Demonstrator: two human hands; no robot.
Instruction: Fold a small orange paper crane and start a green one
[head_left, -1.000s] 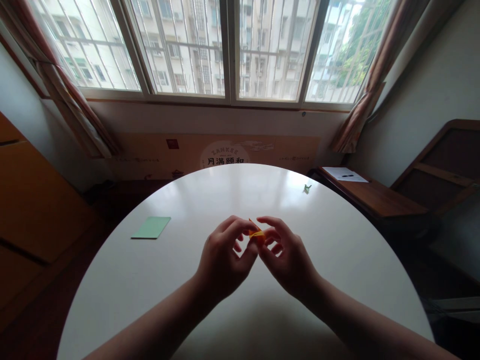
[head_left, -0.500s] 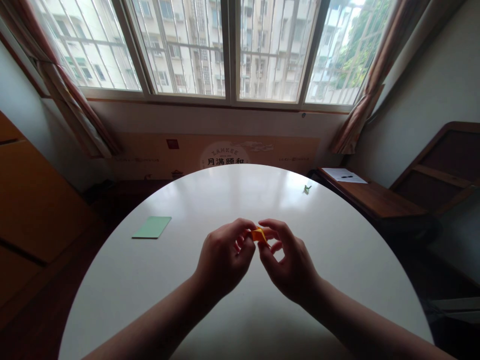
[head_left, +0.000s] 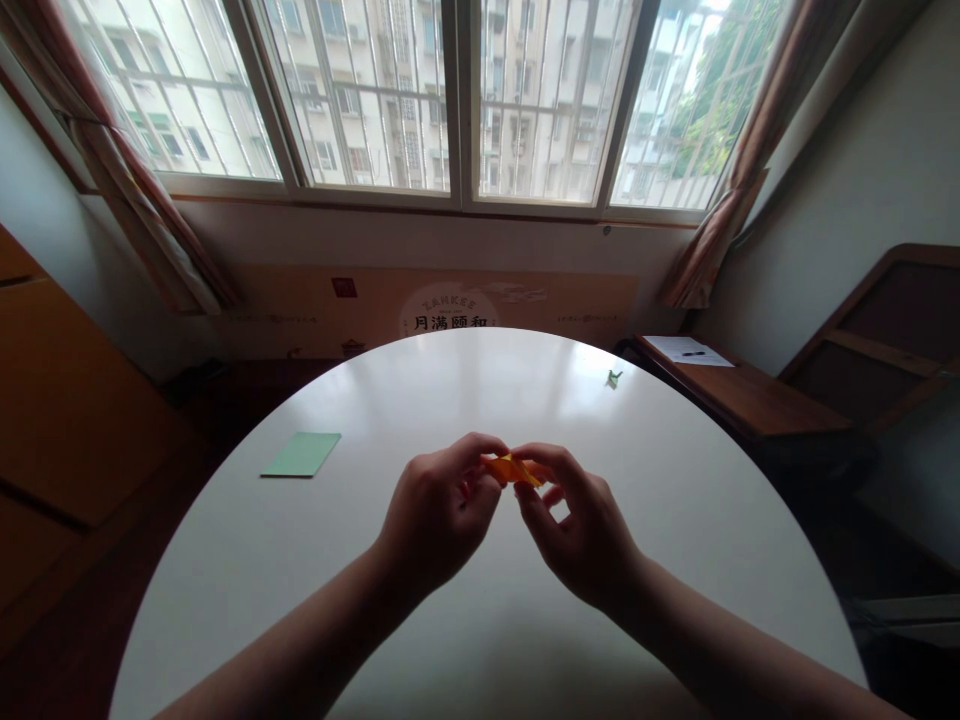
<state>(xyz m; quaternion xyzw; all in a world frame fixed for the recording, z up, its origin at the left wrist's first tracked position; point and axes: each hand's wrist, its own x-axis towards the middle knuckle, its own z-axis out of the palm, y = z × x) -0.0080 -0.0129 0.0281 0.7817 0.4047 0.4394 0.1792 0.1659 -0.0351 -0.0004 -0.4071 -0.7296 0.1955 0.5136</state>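
A small folded piece of orange paper (head_left: pixel 511 469) is pinched between both hands above the round white table (head_left: pixel 675 500). My left hand (head_left: pixel 435 515) grips its left end with thumb and fingers curled closed. My right hand (head_left: pixel 577 520) pinches its right end between thumb and forefinger, the other fingers bent below. Most of the paper is hidden by the fingertips.
A pale green sheet (head_left: pixel 301 454) lies flat at the table's left. A tiny green folded figure (head_left: pixel 614 378) sits near the far right rim. A wooden side desk (head_left: pixel 750 395) with a white paper and pen (head_left: pixel 688 350) stands to the right. Windows fill the wall ahead.
The orange paper has turned from pointing upward to lying more level between the fingertips. Both hands have closed in slightly and dropped a little.
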